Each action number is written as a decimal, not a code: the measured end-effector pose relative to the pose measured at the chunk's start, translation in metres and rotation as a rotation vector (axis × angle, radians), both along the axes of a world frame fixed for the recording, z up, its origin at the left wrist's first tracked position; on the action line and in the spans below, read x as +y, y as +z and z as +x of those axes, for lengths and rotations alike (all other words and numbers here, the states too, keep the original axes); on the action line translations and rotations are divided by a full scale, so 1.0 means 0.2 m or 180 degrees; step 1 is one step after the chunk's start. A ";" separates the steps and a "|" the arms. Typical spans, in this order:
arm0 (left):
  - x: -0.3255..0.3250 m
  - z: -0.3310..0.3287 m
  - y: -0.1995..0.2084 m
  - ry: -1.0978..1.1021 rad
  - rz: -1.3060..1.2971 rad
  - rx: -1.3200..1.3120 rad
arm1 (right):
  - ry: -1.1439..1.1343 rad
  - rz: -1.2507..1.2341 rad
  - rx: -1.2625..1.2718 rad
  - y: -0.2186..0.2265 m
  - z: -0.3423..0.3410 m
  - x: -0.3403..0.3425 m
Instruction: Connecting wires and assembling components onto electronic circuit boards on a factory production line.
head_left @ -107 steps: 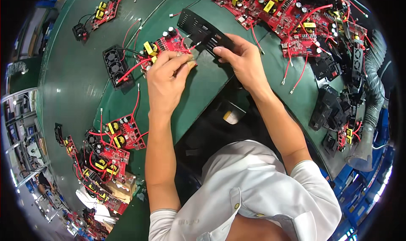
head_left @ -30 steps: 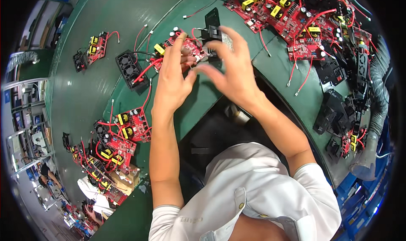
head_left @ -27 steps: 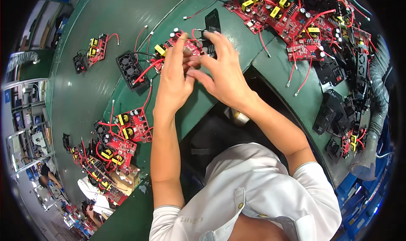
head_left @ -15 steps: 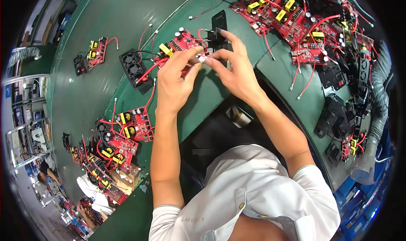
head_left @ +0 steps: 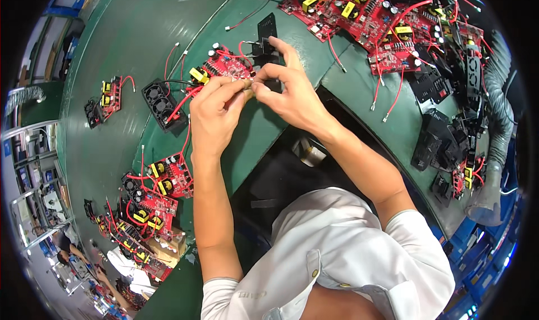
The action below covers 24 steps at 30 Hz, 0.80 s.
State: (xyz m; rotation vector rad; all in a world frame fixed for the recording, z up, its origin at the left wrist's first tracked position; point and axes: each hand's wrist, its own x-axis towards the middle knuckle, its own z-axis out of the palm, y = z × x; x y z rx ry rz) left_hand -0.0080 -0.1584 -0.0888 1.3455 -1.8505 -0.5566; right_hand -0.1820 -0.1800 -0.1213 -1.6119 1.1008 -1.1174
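My left hand [head_left: 215, 112] and my right hand [head_left: 292, 95] meet fingertip to fingertip at the near edge of a red circuit board [head_left: 229, 65]. Both pinch closed. Whatever lies between the fingertips is small and hidden. The board carries a yellow-wrapped transformer [head_left: 199, 74], capacitors and red wires. To its left lies a black twin-fan panel [head_left: 160, 101] joined by cables. Beyond my right fingers a black end plate [head_left: 268, 31] stands by the board, and the index finger of that hand reaches up beside it.
Similar red boards with wires pile up at the far right [head_left: 359, 25] and near left [head_left: 157, 205]. One small board with a fan [head_left: 112, 98] sits alone at left. Black housings [head_left: 441, 143] and a flexible grey duct [head_left: 499, 112] line the right side of the green table [head_left: 120, 151].
The whole view has shifted, so the table and boards sit further left. A small whitish piece seen at my fingertips before is now covered by the fingers. Both hands stay pinched together.
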 end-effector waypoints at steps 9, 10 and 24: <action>-0.03 -0.06 0.03 0.0296 0.0400 0.0032 | -0.0904 -0.0761 0.1703 -0.10 -0.03 0.07; -0.03 -0.07 0.03 0.0287 0.0408 0.0030 | -0.0852 -0.0765 0.1430 -0.11 -0.03 0.06; -0.09 -0.10 0.00 0.0455 0.0413 -0.0665 | -0.0628 -0.0566 0.0276 -0.11 0.01 0.00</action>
